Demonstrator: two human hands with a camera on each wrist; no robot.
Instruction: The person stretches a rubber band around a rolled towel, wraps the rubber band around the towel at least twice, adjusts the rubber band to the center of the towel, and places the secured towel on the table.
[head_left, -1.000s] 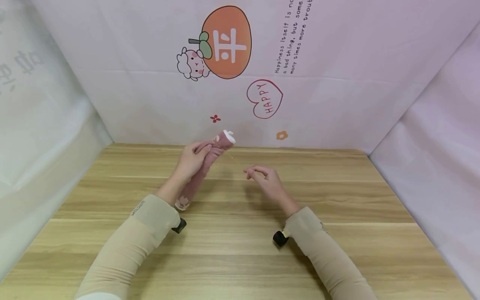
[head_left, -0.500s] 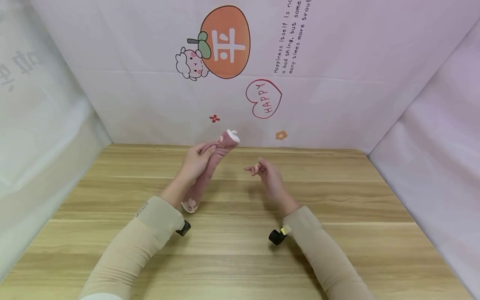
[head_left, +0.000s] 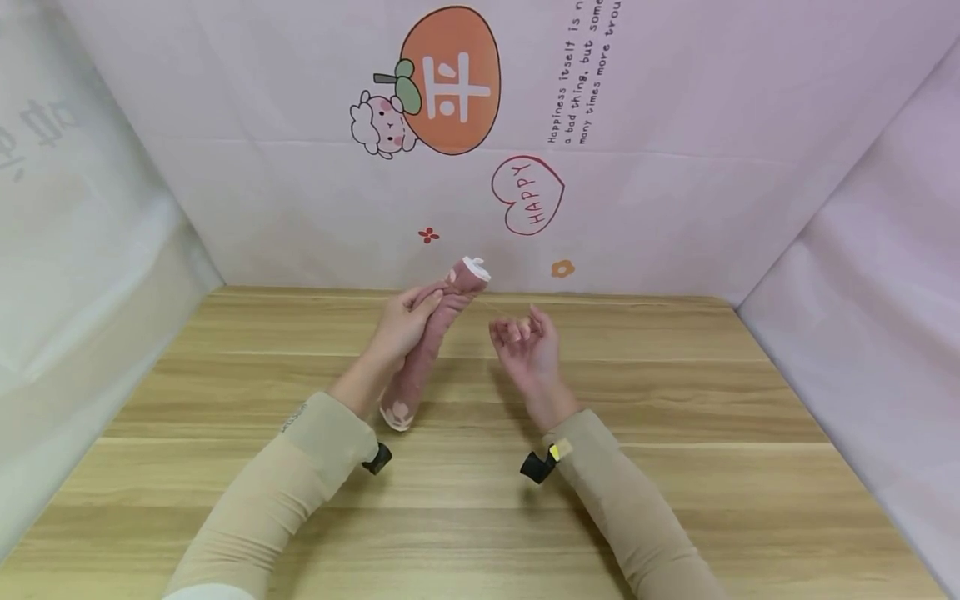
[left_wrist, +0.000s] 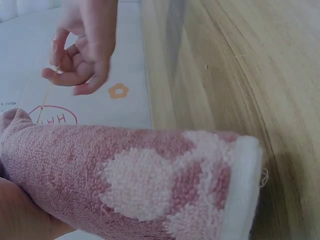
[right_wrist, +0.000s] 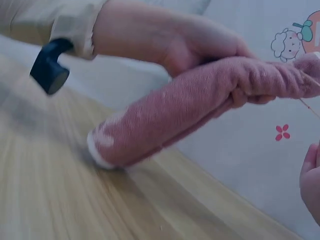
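A pink towel point(head_left: 426, 360), rolled into a long tube with pale patterns and white edges, is held slantwise above the table by my left hand point(head_left: 399, 327). The grip sits near its upper end, where the roll is squeezed narrow. A thin yellowish elastic band point(right_wrist: 309, 106) loops round that narrow part. From there its strands stretch to my right hand point(head_left: 531, 354), whose curled fingers hold the band a little way right of the towel. In the left wrist view the towel's white-edged lower end point(left_wrist: 242, 187) lies close to the camera.
The wooden table point(head_left: 465, 517) spreads below both hands. A white printed cloth point(head_left: 300, 208) forms the back wall, with more white cloth on both sides. Black cameras point(head_left: 537, 467) sit at the wrists.
My right hand has turned palm up, its fingers now drawing the band out taut from the towel. The left hand and towel have shifted slightly right.
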